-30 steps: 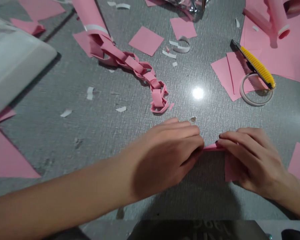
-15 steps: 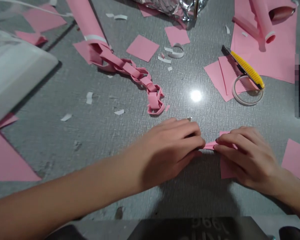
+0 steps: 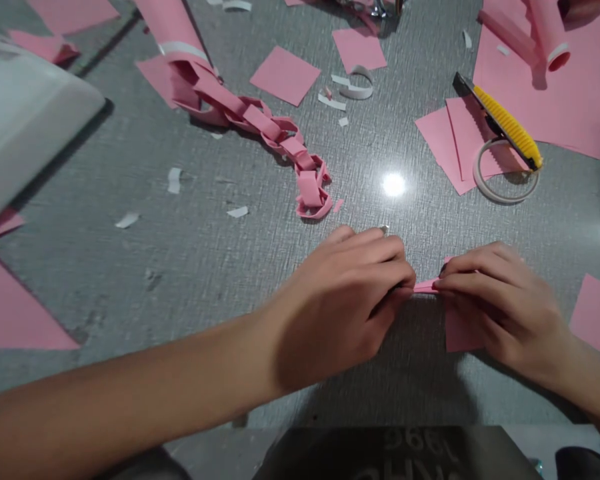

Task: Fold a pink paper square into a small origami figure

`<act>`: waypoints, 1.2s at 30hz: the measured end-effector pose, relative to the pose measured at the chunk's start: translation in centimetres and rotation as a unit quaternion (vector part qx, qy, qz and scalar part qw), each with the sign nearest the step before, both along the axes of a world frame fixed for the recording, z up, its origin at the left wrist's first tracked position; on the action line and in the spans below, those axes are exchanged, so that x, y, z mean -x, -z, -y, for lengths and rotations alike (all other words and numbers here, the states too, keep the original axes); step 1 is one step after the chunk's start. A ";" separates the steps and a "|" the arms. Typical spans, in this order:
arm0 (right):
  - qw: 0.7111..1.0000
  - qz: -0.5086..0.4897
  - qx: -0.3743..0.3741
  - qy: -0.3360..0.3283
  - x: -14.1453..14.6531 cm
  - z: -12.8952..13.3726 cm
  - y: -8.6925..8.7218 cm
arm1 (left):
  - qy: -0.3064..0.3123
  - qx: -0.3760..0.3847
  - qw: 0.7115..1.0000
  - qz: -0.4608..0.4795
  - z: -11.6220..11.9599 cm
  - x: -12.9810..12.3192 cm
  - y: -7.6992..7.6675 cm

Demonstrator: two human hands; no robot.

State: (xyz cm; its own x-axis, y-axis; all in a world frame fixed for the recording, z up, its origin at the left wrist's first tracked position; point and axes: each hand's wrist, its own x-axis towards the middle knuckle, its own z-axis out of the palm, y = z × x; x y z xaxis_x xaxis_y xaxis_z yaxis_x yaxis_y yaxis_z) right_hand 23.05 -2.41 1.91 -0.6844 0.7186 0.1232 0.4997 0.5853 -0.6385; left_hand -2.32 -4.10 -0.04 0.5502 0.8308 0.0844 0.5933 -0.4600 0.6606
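Observation:
My left hand (image 3: 347, 300) pinches one end of a narrow folded pink paper strip (image 3: 426, 286) just above the table. The other end is gripped by the fingers of my right hand (image 3: 510, 303), and only a short stretch of the strip shows between them. Partly beneath my right hand lies a flat pink paper square (image 3: 461, 330). Beyond my left hand, a chain of folded pink paper links (image 3: 267, 125) runs up to a rolled pink paper tube (image 3: 173, 27).
A yellow utility knife (image 3: 507, 127) rests across a tape roll (image 3: 503, 199) and pink sheets (image 3: 437, 143). Rolled paper (image 3: 547, 33) lies at the far right. A white object (image 3: 35, 107) stands at left. White scraps (image 3: 174, 180) and another pink square (image 3: 286, 75) are scattered about.
The view has shifted slightly, so the table things sit a little higher in the picture. Both hands keep their hold on the strip; my left fingers have curled slightly.

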 end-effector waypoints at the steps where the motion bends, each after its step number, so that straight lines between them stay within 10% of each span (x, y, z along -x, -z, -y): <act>1: 1.000 0.003 0.002 0.004 0.1 0.0 -0.1 | -0.002 0.000 1.000 0.002 0.0 -0.1 0.0; 36: 1.000 0.011 0.003 -0.007 0.1 -0.2 0.4 | 0.035 -0.039 0.998 -0.032 -0.8 1.0 0.1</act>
State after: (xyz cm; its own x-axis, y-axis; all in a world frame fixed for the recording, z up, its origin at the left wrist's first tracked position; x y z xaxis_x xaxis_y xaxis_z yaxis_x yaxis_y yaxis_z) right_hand 22.92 -2.24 1.46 -0.6970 0.7095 0.1045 0.5050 0.5890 -0.6309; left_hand -3.29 -3.25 -0.16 0.6133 0.7822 0.1097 0.5979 -0.5505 0.5826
